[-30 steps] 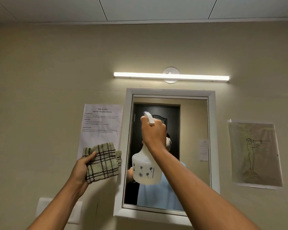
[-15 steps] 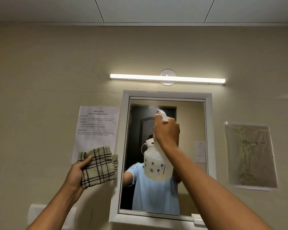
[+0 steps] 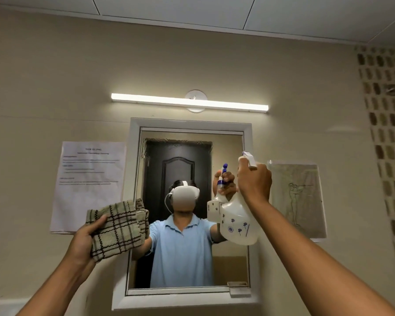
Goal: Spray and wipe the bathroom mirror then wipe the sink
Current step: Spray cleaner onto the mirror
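A rectangular white-framed mirror (image 3: 187, 156) hangs on a smooth beige wall. In front of its right edge, the right hand (image 3: 254, 183) wraps its fingers around the neck of a translucent, rounded plastic spray bottle (image 3: 238, 222). At the mirror's lower left edge, the left hand (image 3: 85, 238) grips a folded, fuzzy plaid cloth (image 3: 116, 229).

No text can be read. A printed sheet (image 3: 88, 187) taped to the wall at nine o'clock of the mirror (image 3: 187, 208) carries a centred heading and several lines of print, all too blurred to make out. The spray bottle (image 3: 238, 221) bears small purple flower marks but no legible label. The paper (image 3: 298, 199) at three o'clock of the mirror shows only a line drawing of a figure.
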{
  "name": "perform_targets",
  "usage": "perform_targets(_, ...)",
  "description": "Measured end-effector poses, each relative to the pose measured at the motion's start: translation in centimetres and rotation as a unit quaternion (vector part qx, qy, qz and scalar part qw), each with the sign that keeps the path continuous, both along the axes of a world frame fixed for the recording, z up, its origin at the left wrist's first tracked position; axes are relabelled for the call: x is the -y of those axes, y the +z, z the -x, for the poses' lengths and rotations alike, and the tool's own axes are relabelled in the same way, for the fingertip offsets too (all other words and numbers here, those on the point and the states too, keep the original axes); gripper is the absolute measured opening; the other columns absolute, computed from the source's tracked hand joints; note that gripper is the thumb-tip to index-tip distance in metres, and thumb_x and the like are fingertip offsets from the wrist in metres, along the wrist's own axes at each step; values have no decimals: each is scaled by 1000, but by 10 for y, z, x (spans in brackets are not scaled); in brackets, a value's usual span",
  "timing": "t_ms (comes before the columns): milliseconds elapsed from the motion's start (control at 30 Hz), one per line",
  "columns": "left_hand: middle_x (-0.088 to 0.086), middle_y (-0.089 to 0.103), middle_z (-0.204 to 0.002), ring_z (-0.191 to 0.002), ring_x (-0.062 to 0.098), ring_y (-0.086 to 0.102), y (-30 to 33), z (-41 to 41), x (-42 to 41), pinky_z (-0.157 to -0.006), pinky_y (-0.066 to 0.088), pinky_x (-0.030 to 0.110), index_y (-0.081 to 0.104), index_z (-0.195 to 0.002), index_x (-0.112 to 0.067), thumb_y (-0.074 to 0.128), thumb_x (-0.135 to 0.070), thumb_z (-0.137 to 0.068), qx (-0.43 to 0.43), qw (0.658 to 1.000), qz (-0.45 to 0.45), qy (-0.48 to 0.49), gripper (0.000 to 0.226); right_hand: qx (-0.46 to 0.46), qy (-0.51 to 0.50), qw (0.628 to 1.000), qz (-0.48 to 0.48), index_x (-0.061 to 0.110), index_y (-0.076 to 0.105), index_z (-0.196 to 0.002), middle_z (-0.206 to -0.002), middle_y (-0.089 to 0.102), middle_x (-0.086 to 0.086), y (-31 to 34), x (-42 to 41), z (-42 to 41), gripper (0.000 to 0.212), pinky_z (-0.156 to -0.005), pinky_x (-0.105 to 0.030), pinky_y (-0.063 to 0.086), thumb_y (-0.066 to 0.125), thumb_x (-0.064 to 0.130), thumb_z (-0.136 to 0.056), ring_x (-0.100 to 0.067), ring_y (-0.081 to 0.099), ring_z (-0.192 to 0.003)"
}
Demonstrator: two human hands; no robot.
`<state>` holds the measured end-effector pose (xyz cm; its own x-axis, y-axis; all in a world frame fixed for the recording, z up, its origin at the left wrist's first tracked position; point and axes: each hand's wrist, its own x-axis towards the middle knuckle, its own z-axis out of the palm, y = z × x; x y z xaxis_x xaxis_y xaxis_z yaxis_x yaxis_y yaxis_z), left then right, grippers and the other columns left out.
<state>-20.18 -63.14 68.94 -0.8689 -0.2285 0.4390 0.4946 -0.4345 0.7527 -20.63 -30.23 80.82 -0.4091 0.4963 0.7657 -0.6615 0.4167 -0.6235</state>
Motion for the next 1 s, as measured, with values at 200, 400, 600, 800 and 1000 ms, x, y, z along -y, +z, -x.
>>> perform_targets(200,13,77,-93,-79,26,75,1,4,-11,-67,61,42,75,-97,-5,45,-21,-100,7,1000,-1,-11,34,24,-1,1000,4,15,62,-70,-63,63,-4,-21,-13,-1,35,-52,-23,45,49,34,-96,-21,65,-59)
perform_targets(400,11,77,-95,-79,23,75,1,-1,-16,-67,62,39,68,-107,-7,45,-21,-100,7,1000,6,-1,28,42,36,998,-40,19,65,-67,-64,68,-3,-41,12,-2,38,-57,-33,57,47,41,-92,-21,68,-61)
perform_targets(600,11,77,-96,-83,25,75,-3,-13,-2,-65,63,36,66,-113,-6,45,-22,-100,17,1000,-2,14,29,35,93,991,-92,16,69,-74,-65,68,0,-54,78,-12,40,-58,-36,59,46,44,-92,-16,66,-59)
perform_targets(800,10,77,-89,-76,22,75,-7,-31,14,-58,62,34,67,-105,-6,43,-21,-101,19,1000,1,22,29,27,130,979,-157,14,63,-65,-57,58,1,-65,136,-25,39,-54,-24,37,47,32,-96,-11,55,-55)
perform_targets(1000,8,78,-84,-73,20,75,-12,-41,29,-53,60,30,67,-103,-6,42,-21,-101,24,999,-3,25,29,44,159,969,-183,20,52,-58,-57,53,2,-82,161,-29,40,-72,-42,49,45,36,-94,-21,57,-67)
